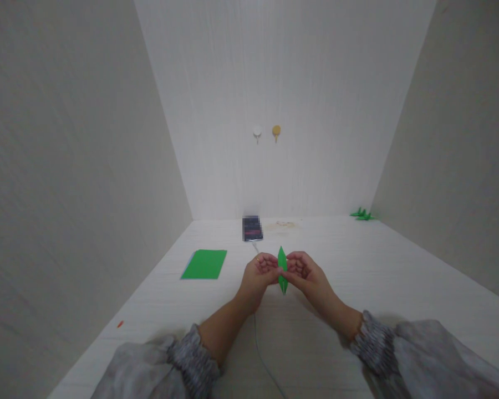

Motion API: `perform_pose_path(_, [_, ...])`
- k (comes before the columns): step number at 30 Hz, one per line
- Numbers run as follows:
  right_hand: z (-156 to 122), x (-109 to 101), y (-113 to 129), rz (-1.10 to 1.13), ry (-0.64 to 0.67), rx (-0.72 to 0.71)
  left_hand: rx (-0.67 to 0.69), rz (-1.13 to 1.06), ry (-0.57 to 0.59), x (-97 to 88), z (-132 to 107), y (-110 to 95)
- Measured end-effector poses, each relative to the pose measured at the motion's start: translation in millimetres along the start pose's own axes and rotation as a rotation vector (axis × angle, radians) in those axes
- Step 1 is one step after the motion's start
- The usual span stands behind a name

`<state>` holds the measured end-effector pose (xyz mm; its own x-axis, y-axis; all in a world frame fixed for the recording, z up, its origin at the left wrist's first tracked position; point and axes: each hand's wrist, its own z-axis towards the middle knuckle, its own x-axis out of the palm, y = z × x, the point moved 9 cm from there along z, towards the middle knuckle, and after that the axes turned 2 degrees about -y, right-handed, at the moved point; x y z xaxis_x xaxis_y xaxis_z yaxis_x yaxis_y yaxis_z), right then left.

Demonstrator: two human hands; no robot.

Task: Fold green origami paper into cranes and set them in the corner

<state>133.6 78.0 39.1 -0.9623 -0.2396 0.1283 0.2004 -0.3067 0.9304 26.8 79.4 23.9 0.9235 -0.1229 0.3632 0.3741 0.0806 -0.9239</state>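
A narrow piece of folded green paper (pixel 281 260), pointed at both ends, is held upright lengthwise between my two hands above the white table. My left hand (pixel 261 275) pinches it from the left, thumb near its middle. From the right, my right hand (pixel 306 274) grips the same paper with thumb and curled fingers. Both thumbs meet close to the paper's centre, and some fingertips are hidden behind it. To the left of my hands lies a stack of square green paper sheets (pixel 204 264).
A phone (pixel 252 228) with a blurred screen lies near the back wall, and its cable (pixel 260 349) runs under my hands. Small folded green pieces (pixel 361 214) sit in the back right corner. An orange bit (pixel 120 324) lies front left. Two hooks (pixel 276 131) hang on the wall.
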Motion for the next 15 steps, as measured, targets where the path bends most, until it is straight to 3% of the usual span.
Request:
perform_pose_path(8, [-1, -6, -5, 0.048, -0.04, 0.082, -0.039, -0.037, 0.089, 5.4, -3, 3])
perform_pose_path(15, [-2, -4, -12, 0.118, 0.005, 0.134, -0.098, 0.011, 0.113, 5.4, -3, 9])
